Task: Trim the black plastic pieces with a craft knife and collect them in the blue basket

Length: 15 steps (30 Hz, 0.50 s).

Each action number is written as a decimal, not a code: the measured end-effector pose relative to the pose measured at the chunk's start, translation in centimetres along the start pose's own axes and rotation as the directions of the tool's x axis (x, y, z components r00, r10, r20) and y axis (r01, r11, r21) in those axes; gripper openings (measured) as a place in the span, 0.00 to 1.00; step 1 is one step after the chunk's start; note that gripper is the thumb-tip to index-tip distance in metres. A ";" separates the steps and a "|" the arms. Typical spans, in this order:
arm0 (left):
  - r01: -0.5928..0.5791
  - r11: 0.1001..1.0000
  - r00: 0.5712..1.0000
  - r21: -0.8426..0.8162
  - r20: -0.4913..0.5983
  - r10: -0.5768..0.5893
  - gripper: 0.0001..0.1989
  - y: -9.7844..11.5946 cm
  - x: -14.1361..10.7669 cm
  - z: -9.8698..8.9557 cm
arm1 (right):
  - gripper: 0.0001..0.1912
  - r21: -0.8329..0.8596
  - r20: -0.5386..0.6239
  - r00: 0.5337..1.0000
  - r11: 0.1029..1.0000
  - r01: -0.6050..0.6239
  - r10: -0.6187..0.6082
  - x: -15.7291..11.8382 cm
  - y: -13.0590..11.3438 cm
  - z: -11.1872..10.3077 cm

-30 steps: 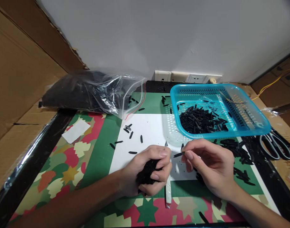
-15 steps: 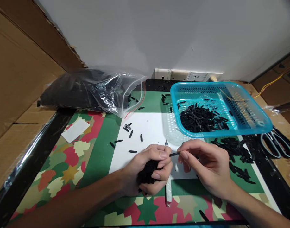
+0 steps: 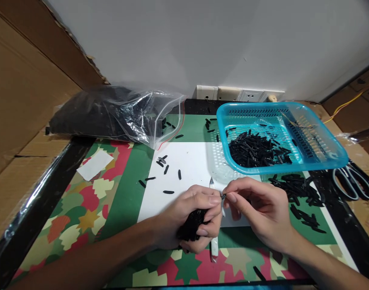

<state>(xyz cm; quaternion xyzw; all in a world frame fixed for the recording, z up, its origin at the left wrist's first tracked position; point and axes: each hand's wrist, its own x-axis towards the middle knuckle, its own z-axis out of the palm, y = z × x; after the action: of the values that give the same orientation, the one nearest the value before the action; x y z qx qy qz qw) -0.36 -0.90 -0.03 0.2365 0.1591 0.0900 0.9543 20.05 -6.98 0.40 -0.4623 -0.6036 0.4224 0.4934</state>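
My left hand [image 3: 199,217] is closed around a clump of small black pieces [image 3: 191,227], its thumb and forefinger at the tip of one thin black piece [image 3: 223,196]. The other end of that piece is pinched by my right hand [image 3: 257,209], so the fingertips of both hands nearly meet. A white pen-like tool [image 3: 214,245] lies beneath and between the hands. Loose black pieces [image 3: 168,192] are scattered on the white sheet [image 3: 154,205] to the left. More black pieces [image 3: 296,187] are heaped to the right of my right hand.
A blue basket [image 3: 281,167] holding black pieces and thin sticks stands at the back right. Scissors [image 3: 350,181] lie beside it. At the back left is a clear zip bag [image 3: 112,117] with dark contents. A white paper scrap [image 3: 95,165] rests on the patterned mat [image 3: 81,217].
My hands have drawn closer together, and less of the thin black piece shows between their fingertips. My left hand has turned slightly; the view has shifted a little.
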 end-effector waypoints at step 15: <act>0.044 0.997 0.999 0.059 -0.025 -0.043 0.21 0.5 -0.3 0.5 | 0.17 -0.396 0.009 0.875 0.802 0.448 -0.484 -0.6 0.2 -0.5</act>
<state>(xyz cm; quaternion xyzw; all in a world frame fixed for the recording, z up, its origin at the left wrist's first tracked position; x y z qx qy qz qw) -0.48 -0.79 0.71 0.2601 0.1780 0.0673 0.9466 20.62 -7.49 0.12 -0.4065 -0.7463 0.1389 0.5084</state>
